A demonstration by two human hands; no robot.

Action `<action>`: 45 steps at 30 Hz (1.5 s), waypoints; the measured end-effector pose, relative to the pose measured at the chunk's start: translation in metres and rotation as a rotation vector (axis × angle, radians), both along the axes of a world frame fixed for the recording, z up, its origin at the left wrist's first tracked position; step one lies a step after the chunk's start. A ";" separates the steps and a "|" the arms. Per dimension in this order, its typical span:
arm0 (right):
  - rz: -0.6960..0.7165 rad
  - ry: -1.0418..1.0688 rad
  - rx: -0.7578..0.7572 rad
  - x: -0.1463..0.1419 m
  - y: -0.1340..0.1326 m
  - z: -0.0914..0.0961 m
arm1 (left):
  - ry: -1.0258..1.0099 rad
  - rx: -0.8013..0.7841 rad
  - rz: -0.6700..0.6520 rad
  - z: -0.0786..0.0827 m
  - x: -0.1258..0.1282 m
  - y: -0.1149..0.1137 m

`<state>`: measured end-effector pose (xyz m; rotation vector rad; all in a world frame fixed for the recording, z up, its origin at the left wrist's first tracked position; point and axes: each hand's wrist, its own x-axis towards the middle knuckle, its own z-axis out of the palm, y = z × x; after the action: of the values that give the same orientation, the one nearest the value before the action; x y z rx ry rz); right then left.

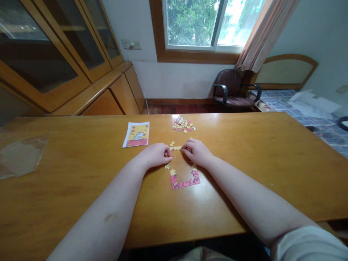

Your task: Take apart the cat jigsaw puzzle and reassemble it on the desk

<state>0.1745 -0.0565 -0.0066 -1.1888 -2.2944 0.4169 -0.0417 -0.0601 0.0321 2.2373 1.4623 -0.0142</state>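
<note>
A partly joined jigsaw puzzle frame (187, 183) lies on the table, pink along its near edge and yellow higher up. My left hand (158, 155) is closed at its left side, thumb and forefinger pinched at a small puzzle piece (173, 157). Across from it, my right hand (198, 152) has its fingers curled together at the right end of a yellow puzzle strip (176, 148), partly covering it. Loose yellow pieces (168, 166) lie below my left hand, and another yellow piece (172, 143) sits just above the strip.
A heap of loose puzzle pieces (183, 124) lies near the far edge of the wooden table (233, 137). Left of it is a picture card (136, 134) with a white animal. A clear plastic bag (23, 154) rests at far left. Beyond stands a chair (231, 88).
</note>
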 end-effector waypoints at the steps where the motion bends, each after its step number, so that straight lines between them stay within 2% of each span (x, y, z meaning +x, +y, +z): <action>1: 0.001 0.002 0.002 0.000 0.000 0.000 | 0.000 -0.006 0.008 0.000 0.000 0.000; 18: -0.008 0.001 -0.021 -0.001 -0.001 0.001 | 0.006 0.272 0.017 -0.012 0.000 0.001; 33: 0.000 0.005 -0.018 0.001 0.001 -0.002 | -0.027 0.303 -0.022 -0.014 -0.002 0.003; 45: 0.006 -0.002 -0.005 0.000 0.001 -0.001 | -0.019 0.290 0.013 -0.013 0.000 0.003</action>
<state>0.1745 -0.0560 -0.0073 -1.1853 -2.3005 0.4242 -0.0421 -0.0574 0.0195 2.4453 1.5524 0.2370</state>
